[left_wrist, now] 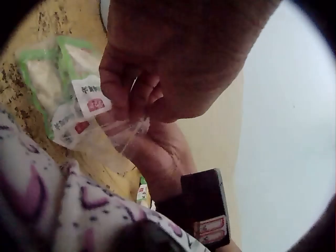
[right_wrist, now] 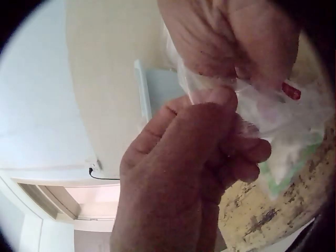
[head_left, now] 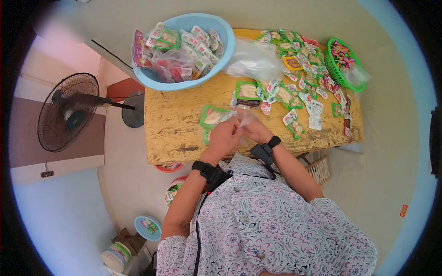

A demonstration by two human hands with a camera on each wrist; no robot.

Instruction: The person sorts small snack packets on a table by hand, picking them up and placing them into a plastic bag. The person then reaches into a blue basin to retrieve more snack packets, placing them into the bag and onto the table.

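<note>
Near the table's front edge, both hands pinch the gathered mouth of a clear plastic bag (left_wrist: 118, 144). The left hand (head_left: 225, 135) has its thumb and fingertips on the plastic; in the right wrist view the left hand (right_wrist: 178, 152) shows curled fingers. Right beside it, the right hand (head_left: 257, 131) holds the plastic too, its fingertips partly hidden; the right hand (right_wrist: 236, 42) is at the top of the right wrist view. Green-edged food packets (head_left: 214, 117) lie within or under the clear plastic, left of the hands; which cannot be told.
The yellow table (head_left: 170, 124) bears a blue basin (head_left: 229, 55) of packets, a pile of clear bags (head_left: 255, 60), scattered green-edged packets (head_left: 294, 124) and a green basket (head_left: 334, 69) of small wrapped items. A fan (head_left: 69, 112) stands left; a small blue basin (head_left: 148, 237) sits below.
</note>
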